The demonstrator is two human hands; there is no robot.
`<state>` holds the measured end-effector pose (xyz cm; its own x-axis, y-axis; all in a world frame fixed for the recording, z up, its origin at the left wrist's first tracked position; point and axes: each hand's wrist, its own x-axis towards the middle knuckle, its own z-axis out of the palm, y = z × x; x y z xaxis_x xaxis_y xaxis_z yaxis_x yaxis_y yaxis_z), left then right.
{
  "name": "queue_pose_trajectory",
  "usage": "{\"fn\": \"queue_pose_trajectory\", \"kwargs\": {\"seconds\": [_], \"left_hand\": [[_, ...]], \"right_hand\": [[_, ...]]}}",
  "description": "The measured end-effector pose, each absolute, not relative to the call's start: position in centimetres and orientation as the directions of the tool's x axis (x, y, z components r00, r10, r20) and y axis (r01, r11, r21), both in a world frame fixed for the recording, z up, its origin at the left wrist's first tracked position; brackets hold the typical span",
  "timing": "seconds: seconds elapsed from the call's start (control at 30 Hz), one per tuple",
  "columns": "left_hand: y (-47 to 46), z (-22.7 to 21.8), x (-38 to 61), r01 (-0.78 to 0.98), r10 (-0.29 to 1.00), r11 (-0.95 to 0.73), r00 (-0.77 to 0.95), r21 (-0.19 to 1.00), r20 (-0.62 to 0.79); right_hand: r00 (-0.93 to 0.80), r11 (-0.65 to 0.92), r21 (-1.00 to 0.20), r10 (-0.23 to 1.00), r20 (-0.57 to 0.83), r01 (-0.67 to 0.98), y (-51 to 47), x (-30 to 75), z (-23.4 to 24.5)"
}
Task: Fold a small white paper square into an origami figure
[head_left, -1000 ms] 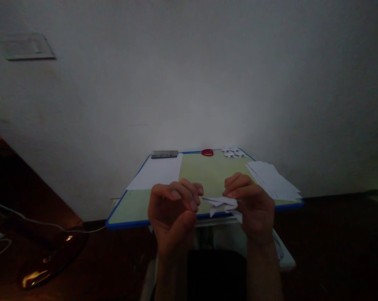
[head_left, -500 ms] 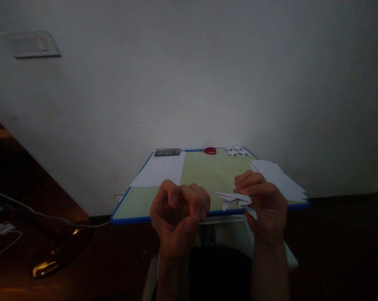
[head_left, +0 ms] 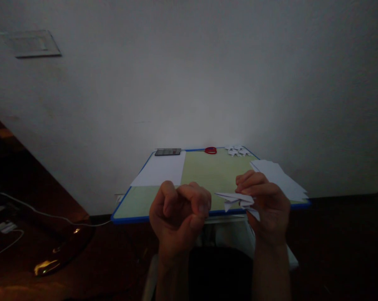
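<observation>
My right hand [head_left: 268,205] pinches a small white origami figure [head_left: 239,200] between thumb and fingers, just above the table's near edge. The figure has a long pointed end toward the left and several folded points hanging below. Left of it, apart from the paper, my left hand [head_left: 179,217] is curled with the thumb tip against the bent fingers. Nothing shows in its grip. Several similar white origami figures [head_left: 238,151] sit together at the table's far right corner.
The green table [head_left: 207,171] with blue edging stands against the wall. On it lie a white sheet [head_left: 160,169] at left, a phone [head_left: 168,152], red-handled scissors [head_left: 210,150] and a fanned paper stack [head_left: 278,179] at right. A white cable [head_left: 50,215] runs at left.
Both hands are nearly still. My left thumb has shifted slightly up against the fingers, and my right hand has drifted a little to the right with the origami figure.
</observation>
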<state>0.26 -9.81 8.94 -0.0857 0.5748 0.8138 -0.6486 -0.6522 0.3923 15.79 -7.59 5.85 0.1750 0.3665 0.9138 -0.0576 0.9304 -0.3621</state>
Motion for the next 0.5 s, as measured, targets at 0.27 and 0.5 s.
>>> {"fn": "queue_pose_trajectory", "kwargs": {"seconds": [0.27,0.5], "left_hand": [[-9.95,8.93,0.11,-0.672,0.571,-0.632,-0.065,0.387,0.818],[-9.93,9.2,0.13,-0.67,0.58,-0.626,-0.058,0.399,0.813]], "right_hand": [[0.18,0.927,-0.374,0.374,0.91,-0.037,-7.54,15.85,5.86],[0.185,0.927,-0.373,0.374,0.909,-0.041,-7.4,15.85,5.72]]}}
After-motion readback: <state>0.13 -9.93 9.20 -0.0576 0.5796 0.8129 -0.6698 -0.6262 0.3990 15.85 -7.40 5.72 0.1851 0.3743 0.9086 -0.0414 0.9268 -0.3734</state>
